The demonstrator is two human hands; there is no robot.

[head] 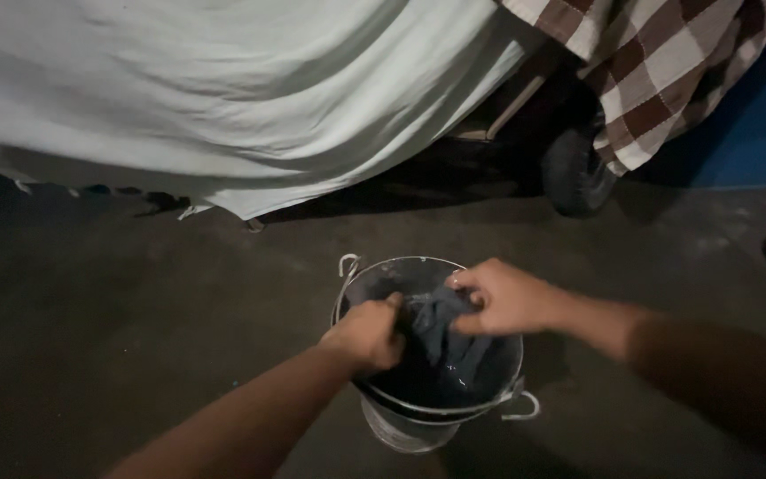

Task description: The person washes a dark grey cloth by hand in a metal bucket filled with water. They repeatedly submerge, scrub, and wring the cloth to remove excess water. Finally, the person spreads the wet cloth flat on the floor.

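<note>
Both our hands have a grip on one dark cloth [441, 328] over the mouth of a metal bucket [427, 404]: our left hand [367, 335] is clenched around its left end, and our right hand [503, 297] pinches the bunched top with fingers curled shut. The cloth hangs partly down inside the bucket, between the two hands. We judge it soft and limp, likely wet and so heavier than it looks, and apt to slip unless gathered in a full fist at a thick fold instead of by a thin edge. We count one cloth, one bucket with two curled white hooks at its rim, and two hands. The bucket stands on a dark floor [135, 310]. Beyond it hang one pale sheet [223, 98] and one brown checked cloth [658, 71], with one black wheel [574, 173] beneath them.
</note>
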